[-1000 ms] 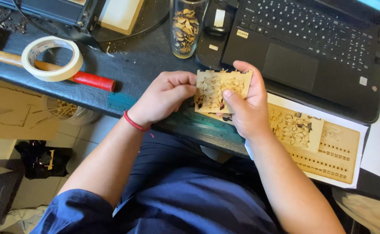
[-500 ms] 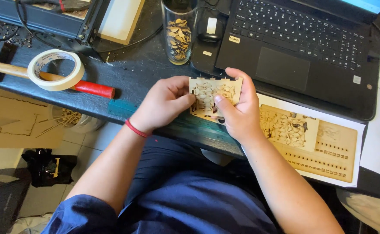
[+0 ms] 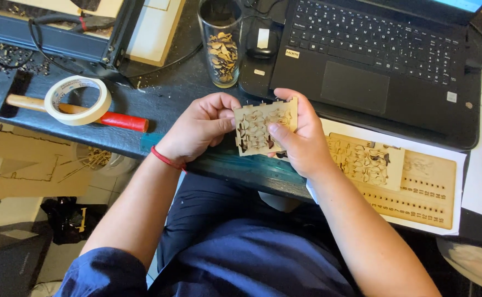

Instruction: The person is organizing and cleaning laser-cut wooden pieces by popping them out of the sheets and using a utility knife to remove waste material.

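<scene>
The laptop (image 3: 384,66) screen is cut off by the top edge. The right hand (image 3: 301,140) hides part of the wooden cutout panel (image 3: 263,127). The hammer (image 3: 81,113) head is out of view.

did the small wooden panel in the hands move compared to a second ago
Yes. The wooden panel, held by the left hand and right hand, has shifted left, away from the laptop and toward the glass.
</scene>
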